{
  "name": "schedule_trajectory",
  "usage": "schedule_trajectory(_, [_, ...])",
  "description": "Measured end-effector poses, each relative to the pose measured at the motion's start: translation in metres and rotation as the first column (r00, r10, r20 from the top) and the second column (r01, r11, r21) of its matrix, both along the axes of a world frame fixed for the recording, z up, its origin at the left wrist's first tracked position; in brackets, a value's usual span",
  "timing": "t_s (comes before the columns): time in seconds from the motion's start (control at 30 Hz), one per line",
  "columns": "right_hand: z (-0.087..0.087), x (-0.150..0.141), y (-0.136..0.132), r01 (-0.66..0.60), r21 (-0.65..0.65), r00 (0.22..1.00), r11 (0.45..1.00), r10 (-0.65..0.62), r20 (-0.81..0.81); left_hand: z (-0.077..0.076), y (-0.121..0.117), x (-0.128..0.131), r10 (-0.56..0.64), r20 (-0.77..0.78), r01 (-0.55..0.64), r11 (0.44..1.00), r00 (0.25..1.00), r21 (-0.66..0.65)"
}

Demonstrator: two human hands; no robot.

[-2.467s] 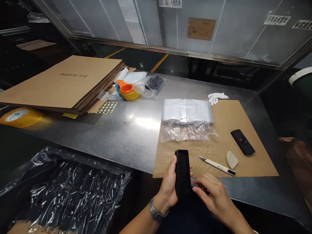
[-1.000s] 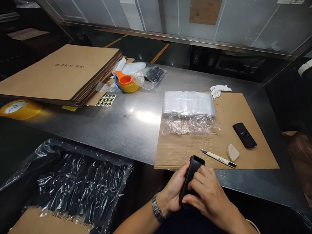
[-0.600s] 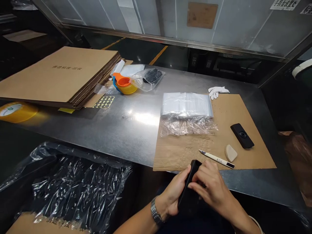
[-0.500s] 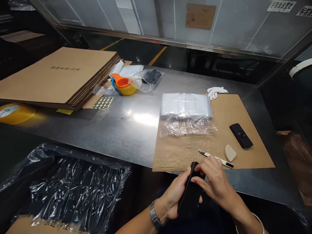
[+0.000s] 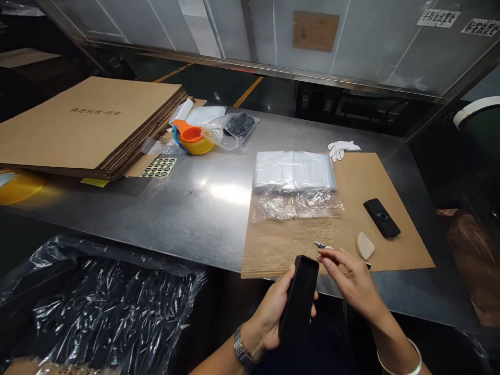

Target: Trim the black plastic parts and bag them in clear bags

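Note:
My left hand, with a metal watch on its wrist, is wrapped round a long black remote-like case, held upright just below the table's front edge. Beside the case's top, my right hand hovers with its fingers loosely extended and nothing in them. Its fingertips lie over a white craft knife on the brown cardboard mat, hiding most of the knife. A second black case and a pale wedge-shaped piece rest on the mat to the right.
A stack of clear zip bags and a crumpled clear bag lie on the mat. Flat cardboard sheets, a dot sticker sheet, an orange and yellow tape dispenser and white gloves sit on the steel table. A plastic-lined box stands lower left.
My right hand has come off the black case and moved up towards the knife. The left hand has turned the case upright, its flat back facing me.

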State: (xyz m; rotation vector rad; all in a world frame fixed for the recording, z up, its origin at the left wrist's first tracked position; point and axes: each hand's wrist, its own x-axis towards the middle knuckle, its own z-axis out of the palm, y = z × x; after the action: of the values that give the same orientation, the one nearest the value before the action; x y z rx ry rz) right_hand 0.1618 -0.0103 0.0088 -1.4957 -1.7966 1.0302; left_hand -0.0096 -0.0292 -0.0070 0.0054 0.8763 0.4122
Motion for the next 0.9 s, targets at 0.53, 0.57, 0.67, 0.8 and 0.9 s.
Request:
schedule_trajectory(0.53, [-0.026,-0.008,0.012,0.064,-0.251,0.971,0.966,-0.118,-0.208,-0.007,-0.001,0.003,-0.031,-0.062,0.039,0.992,0.998,0.123])
schedule_trajectory(0.57, [-0.026,-0.005,0.017,0.056,-0.248,0.973,0.967,-0.109,-0.202,-0.008,0.001,0.0,-0.061,-0.065,0.071,0.985,0.996,0.158])
schedule_trajectory(0.67, [-0.028,0.002,0.024,0.141,-0.209,0.974,0.968,-0.174,-0.147,-0.006,0.007,-0.011,-0.03,-0.342,0.219,0.82,0.939,0.53])
schedule_trajectory(0.8, [-0.03,0.008,0.031,0.191,-0.095,0.981,0.977,-0.193,-0.015,0.001,0.019,-0.022,0.319,-0.677,0.563,0.382,0.664,0.733])
schedule_trajectory(0.9, [-0.03,0.008,0.044,0.162,0.038,0.98,0.986,-0.165,0.111,0.002,0.029,-0.021,0.306,-0.648,0.519,0.409,0.697,0.751])
